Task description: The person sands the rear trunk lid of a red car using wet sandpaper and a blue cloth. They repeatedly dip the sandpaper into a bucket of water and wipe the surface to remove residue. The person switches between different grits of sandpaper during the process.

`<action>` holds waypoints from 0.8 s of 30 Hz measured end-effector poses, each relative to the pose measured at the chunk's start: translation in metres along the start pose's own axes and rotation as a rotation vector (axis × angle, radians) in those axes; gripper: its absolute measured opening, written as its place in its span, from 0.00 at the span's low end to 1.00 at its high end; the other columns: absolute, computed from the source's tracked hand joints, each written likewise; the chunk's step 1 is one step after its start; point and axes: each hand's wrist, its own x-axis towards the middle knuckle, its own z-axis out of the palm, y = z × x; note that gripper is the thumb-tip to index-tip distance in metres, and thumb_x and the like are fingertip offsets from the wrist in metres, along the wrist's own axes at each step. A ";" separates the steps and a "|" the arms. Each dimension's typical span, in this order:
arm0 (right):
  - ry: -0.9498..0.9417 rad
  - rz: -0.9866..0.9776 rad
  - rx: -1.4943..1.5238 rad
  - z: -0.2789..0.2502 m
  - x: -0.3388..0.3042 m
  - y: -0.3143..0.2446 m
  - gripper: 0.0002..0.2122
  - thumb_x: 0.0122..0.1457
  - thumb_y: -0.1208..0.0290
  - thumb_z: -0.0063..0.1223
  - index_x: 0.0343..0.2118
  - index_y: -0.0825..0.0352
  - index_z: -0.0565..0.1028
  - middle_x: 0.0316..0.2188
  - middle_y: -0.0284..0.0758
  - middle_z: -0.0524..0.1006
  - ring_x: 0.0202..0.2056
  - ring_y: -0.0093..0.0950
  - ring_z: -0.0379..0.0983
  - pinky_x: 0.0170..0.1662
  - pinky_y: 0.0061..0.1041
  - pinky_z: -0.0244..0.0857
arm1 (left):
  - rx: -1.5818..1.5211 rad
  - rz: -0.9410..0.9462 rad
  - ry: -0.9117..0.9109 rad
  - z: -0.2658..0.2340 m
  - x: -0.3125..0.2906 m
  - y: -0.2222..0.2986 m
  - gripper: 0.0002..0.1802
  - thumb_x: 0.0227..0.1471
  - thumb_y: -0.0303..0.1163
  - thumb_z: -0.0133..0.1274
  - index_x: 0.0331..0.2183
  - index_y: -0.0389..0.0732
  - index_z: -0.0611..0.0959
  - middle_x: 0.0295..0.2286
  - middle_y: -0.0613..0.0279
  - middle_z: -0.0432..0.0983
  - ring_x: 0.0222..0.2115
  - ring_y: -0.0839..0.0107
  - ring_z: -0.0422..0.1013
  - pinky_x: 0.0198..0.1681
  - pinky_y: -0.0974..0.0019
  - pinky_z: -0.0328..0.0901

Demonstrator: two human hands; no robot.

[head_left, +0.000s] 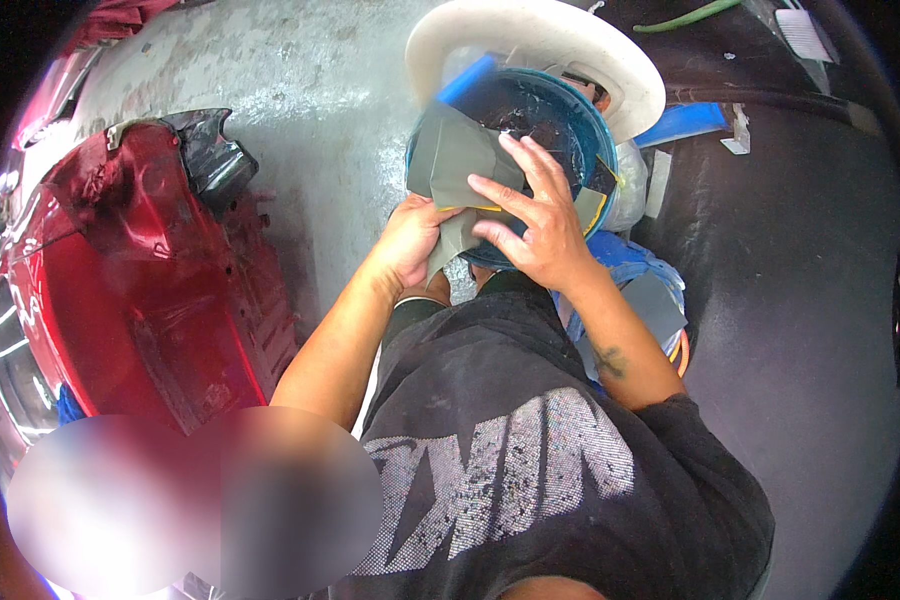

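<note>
My left hand (410, 242) grips a dull grey-green sheet, probably sandpaper (453, 160), folded and bent, with its lower corner hanging below the fingers. A thin yellow edge (480, 208) shows along the fold; what it belongs to is unclear. Over the sheet's right side, my right hand (545, 222) has its fingers spread, and some fingertips appear to rest on it. Both hands are above a blue bucket (602, 140) with dark, wet-looking contents. A blue bar (467, 79) leans at its far left rim. Another small grey-green piece with a yellow edge (590, 207) lies at the right rim.
A large white curved object (635, 55) stands just beyond the bucket. Red car bodywork (120, 280) fills the left side. Right of the bucket are a blue strip (685, 123), a white strip (658, 183) and blue plastic (620, 255) with a grey sheet (656, 308).
</note>
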 end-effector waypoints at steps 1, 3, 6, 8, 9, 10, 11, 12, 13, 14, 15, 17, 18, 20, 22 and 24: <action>0.030 0.048 0.110 0.009 -0.002 0.012 0.23 0.63 0.65 0.71 0.62 0.57 0.83 0.68 0.42 0.75 0.72 0.48 0.66 0.71 0.44 0.63 | 0.007 0.019 0.013 0.005 -0.002 0.004 0.18 0.68 0.27 0.58 0.57 0.32 0.84 0.49 0.53 0.86 0.46 0.63 0.84 0.53 0.58 0.78; 0.087 0.159 0.331 0.023 -0.011 0.033 0.20 0.68 0.68 0.66 0.62 0.61 0.83 0.62 0.42 0.81 0.69 0.45 0.71 0.71 0.43 0.64 | 0.094 0.024 0.058 0.019 -0.006 0.013 0.18 0.69 0.28 0.58 0.57 0.32 0.84 0.50 0.54 0.86 0.47 0.64 0.83 0.54 0.59 0.78; 0.321 0.737 1.232 0.025 -0.010 0.040 0.11 0.76 0.66 0.59 0.53 0.67 0.82 0.49 0.38 0.86 0.52 0.30 0.83 0.58 0.35 0.73 | 0.207 0.054 0.083 0.017 -0.007 0.011 0.17 0.70 0.28 0.57 0.56 0.32 0.84 0.51 0.55 0.86 0.47 0.66 0.83 0.54 0.60 0.77; 0.416 0.860 1.458 0.018 -0.007 0.049 0.10 0.76 0.64 0.60 0.52 0.64 0.80 0.48 0.36 0.86 0.49 0.27 0.83 0.54 0.34 0.74 | 0.254 0.075 0.101 0.012 -0.004 0.009 0.15 0.70 0.29 0.58 0.55 0.32 0.84 0.50 0.55 0.86 0.47 0.66 0.83 0.53 0.60 0.77; 0.422 0.919 1.526 0.014 -0.007 0.052 0.11 0.76 0.63 0.61 0.52 0.63 0.80 0.48 0.35 0.86 0.48 0.26 0.83 0.53 0.34 0.74 | 0.265 0.082 0.118 0.008 -0.003 0.008 0.15 0.70 0.29 0.58 0.54 0.32 0.84 0.50 0.55 0.87 0.47 0.67 0.83 0.53 0.60 0.77; 0.426 0.979 1.597 0.011 -0.006 0.054 0.11 0.75 0.62 0.62 0.52 0.62 0.79 0.47 0.35 0.86 0.47 0.26 0.83 0.52 0.34 0.74 | 0.277 0.089 0.139 0.008 -0.003 0.008 0.15 0.70 0.29 0.58 0.53 0.32 0.84 0.49 0.55 0.87 0.47 0.67 0.83 0.53 0.60 0.76; 0.426 0.984 1.589 0.010 -0.008 0.060 0.11 0.75 0.62 0.62 0.52 0.61 0.79 0.48 0.35 0.86 0.47 0.27 0.83 0.52 0.35 0.74 | 0.292 0.136 0.157 0.010 -0.003 0.007 0.14 0.70 0.29 0.58 0.53 0.33 0.85 0.48 0.54 0.87 0.47 0.67 0.83 0.52 0.60 0.76; 0.426 0.989 1.581 0.011 -0.012 0.067 0.11 0.75 0.62 0.63 0.52 0.60 0.79 0.49 0.35 0.86 0.48 0.27 0.83 0.52 0.35 0.74 | 0.308 0.182 0.175 0.012 -0.003 0.005 0.14 0.69 0.29 0.59 0.52 0.33 0.85 0.47 0.54 0.88 0.46 0.66 0.83 0.51 0.60 0.76; 0.424 0.996 1.575 0.013 -0.014 0.068 0.11 0.74 0.62 0.63 0.52 0.60 0.79 0.49 0.34 0.86 0.48 0.28 0.83 0.52 0.36 0.74 | 0.324 0.228 0.196 0.013 -0.005 0.003 0.14 0.68 0.29 0.59 0.52 0.33 0.85 0.45 0.54 0.88 0.45 0.66 0.83 0.51 0.60 0.76; 0.410 0.993 1.571 0.015 -0.018 0.069 0.12 0.75 0.62 0.63 0.54 0.60 0.79 0.50 0.34 0.85 0.50 0.29 0.83 0.53 0.38 0.74 | 0.390 0.262 0.209 0.012 -0.004 0.001 0.14 0.68 0.30 0.60 0.51 0.33 0.85 0.45 0.54 0.88 0.45 0.66 0.83 0.51 0.60 0.76; 0.397 0.989 1.567 0.017 -0.021 0.070 0.12 0.75 0.61 0.62 0.55 0.60 0.79 0.51 0.34 0.85 0.52 0.31 0.83 0.54 0.40 0.74 | 0.455 0.296 0.222 0.010 -0.002 -0.001 0.15 0.68 0.31 0.61 0.51 0.33 0.86 0.45 0.54 0.88 0.44 0.67 0.83 0.51 0.60 0.76; 0.376 0.975 1.581 0.014 -0.018 0.062 0.14 0.75 0.61 0.62 0.57 0.59 0.79 0.52 0.34 0.85 0.54 0.32 0.82 0.55 0.42 0.75 | 0.572 0.337 0.245 0.012 0.000 0.000 0.17 0.66 0.35 0.65 0.51 0.34 0.86 0.44 0.54 0.89 0.44 0.67 0.84 0.51 0.60 0.76; 0.370 0.967 1.599 0.014 -0.018 0.055 0.14 0.75 0.60 0.62 0.58 0.59 0.79 0.52 0.34 0.85 0.54 0.32 0.82 0.55 0.42 0.75 | 0.623 0.343 0.254 0.013 0.001 0.001 0.20 0.65 0.38 0.67 0.51 0.34 0.86 0.44 0.54 0.89 0.45 0.67 0.84 0.51 0.59 0.76; 0.338 0.965 1.659 0.011 -0.019 0.051 0.17 0.73 0.62 0.64 0.60 0.62 0.79 0.52 0.33 0.85 0.53 0.32 0.84 0.55 0.44 0.80 | 0.727 0.354 0.252 0.024 -0.003 0.008 0.25 0.61 0.42 0.72 0.51 0.35 0.86 0.44 0.53 0.90 0.46 0.66 0.84 0.52 0.58 0.77; 0.305 1.008 1.631 0.009 -0.019 0.046 0.17 0.73 0.62 0.64 0.60 0.62 0.79 0.53 0.34 0.85 0.53 0.32 0.84 0.55 0.44 0.80 | 0.832 0.371 0.240 0.033 -0.010 0.013 0.30 0.56 0.46 0.77 0.51 0.35 0.86 0.44 0.52 0.90 0.46 0.66 0.85 0.52 0.57 0.77; 0.278 1.006 1.613 0.005 -0.018 0.037 0.17 0.73 0.64 0.63 0.60 0.62 0.79 0.52 0.35 0.85 0.52 0.32 0.85 0.51 0.42 0.83 | 0.881 0.470 0.193 0.033 -0.014 0.013 0.33 0.53 0.47 0.79 0.51 0.36 0.86 0.44 0.51 0.90 0.47 0.64 0.85 0.53 0.57 0.77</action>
